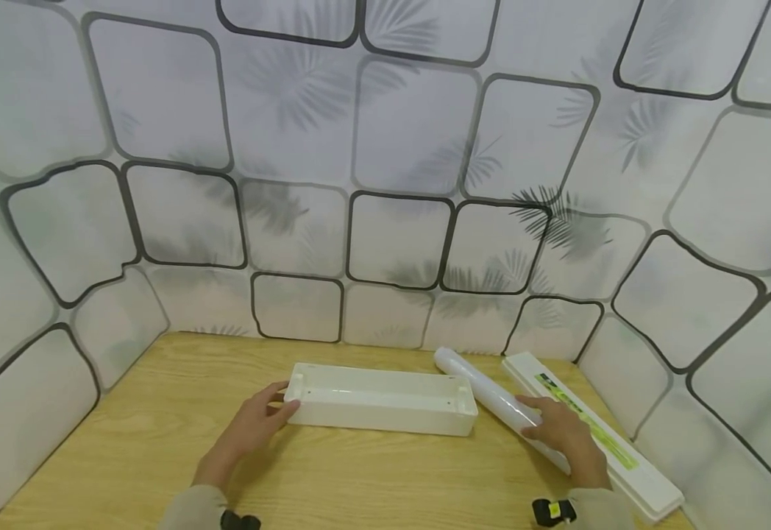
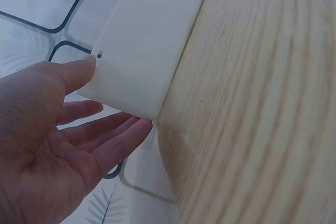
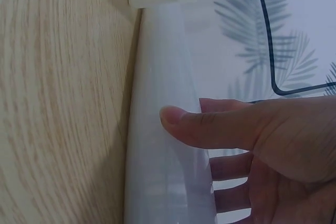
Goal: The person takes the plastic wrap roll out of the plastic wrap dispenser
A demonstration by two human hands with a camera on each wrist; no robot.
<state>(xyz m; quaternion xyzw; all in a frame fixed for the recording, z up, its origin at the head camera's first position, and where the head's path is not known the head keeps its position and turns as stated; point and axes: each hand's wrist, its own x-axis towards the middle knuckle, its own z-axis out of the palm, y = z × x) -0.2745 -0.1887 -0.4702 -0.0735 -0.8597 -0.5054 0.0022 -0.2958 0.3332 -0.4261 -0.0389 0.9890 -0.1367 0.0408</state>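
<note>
A long white open-topped plastic box (image 1: 385, 418) lies on the wooden table. At its left end is my left hand (image 1: 256, 423), thumb against the front corner and fingers round the end. In the left wrist view, the thumb touches the white box (image 2: 139, 40) near a small slot, and fingertips meet its lower corner. My right hand (image 1: 560, 430) grips a glossy white roll of film (image 1: 491, 394) from above, thumb on one side. The right wrist view has the thumb lying over the film roll (image 3: 163, 129); its fingertips are hidden behind it.
Right of the roll lies a long white lid-like piece (image 1: 653, 489) with a green printed label (image 1: 591, 427), slanting along the table's right side. Patterned fabric walls (image 1: 399, 243) stand behind and at both sides of the wooden table (image 1: 359, 478).
</note>
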